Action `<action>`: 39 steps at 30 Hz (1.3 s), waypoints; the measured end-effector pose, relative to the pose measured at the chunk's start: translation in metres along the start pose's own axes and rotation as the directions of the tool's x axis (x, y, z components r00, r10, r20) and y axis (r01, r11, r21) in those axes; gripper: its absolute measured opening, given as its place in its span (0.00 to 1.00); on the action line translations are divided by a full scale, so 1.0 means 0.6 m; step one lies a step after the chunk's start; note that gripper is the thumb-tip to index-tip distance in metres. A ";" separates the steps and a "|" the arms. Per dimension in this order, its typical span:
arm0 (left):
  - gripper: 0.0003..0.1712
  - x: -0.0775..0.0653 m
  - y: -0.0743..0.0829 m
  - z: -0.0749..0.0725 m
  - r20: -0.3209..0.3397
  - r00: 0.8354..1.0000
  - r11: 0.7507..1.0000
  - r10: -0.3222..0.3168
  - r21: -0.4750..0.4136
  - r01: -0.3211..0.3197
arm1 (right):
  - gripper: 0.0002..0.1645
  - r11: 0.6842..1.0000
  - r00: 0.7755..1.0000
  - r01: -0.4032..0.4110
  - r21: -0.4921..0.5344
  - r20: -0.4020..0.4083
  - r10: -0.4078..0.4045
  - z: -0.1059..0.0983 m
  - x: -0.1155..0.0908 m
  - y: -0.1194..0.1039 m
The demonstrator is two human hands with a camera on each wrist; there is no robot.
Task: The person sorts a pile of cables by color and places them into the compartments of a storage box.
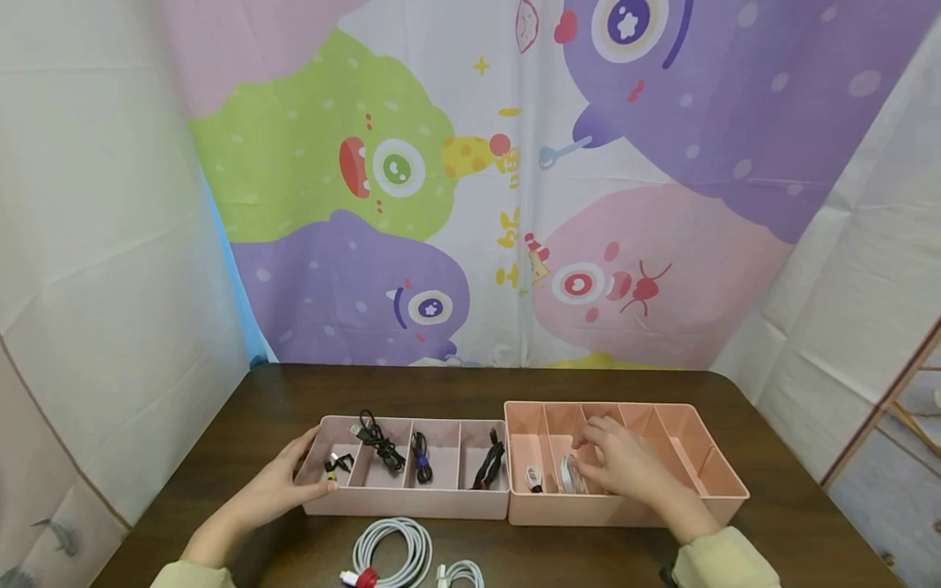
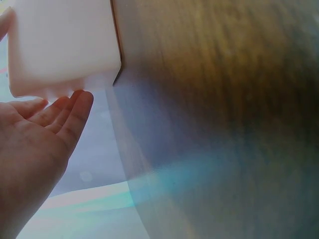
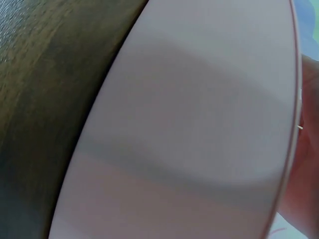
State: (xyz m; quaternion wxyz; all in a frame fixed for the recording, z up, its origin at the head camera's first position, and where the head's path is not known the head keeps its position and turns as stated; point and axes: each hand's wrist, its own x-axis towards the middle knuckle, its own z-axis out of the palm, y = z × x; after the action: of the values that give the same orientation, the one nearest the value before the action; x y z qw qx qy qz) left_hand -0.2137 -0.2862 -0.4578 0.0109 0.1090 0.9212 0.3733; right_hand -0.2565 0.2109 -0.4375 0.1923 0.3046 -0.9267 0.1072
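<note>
My left hand [image 1: 275, 482] rests at the left end of a pale pink divided box [image 1: 404, 502]; in the left wrist view its straight fingers [image 2: 75, 112] touch the end wall. Inside that box lie a small black cable with a yellow part [image 1: 338, 465], a black cable bundle [image 1: 378, 443], a cable with a blue tie [image 1: 421, 459] and another black cable [image 1: 490, 461]. My right hand [image 1: 621, 459] reaches into the peach divided box [image 1: 588, 511]. Its thumb is close to a white coiled cable [image 1: 570, 476], with a gap between thumb and forefinger. Left of it lies a small white cable [image 1: 533, 478].
In front of the boxes on the dark wooden table [image 1: 287, 549] lie a large white coiled cable with a red tie [image 1: 397, 543] and a smaller white coil [image 1: 463, 572]. A cartoon-print curtain [image 1: 492, 286] hangs behind. The two boxes stand side by side.
</note>
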 end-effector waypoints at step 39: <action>0.56 0.001 -0.002 -0.002 0.026 1.000 1.000 -0.016 0.006 0.016 | 0.19 0.986 0.982 0.128 0.105 -0.151 -0.111 -0.067 -0.003 -0.071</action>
State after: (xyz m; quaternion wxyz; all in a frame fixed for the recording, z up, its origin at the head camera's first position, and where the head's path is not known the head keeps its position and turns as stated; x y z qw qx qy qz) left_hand -0.2149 -0.2876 -0.4577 0.0255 0.1063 0.9230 0.3690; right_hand -0.2179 0.1907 -0.3984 0.2472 0.3618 -0.8827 0.1700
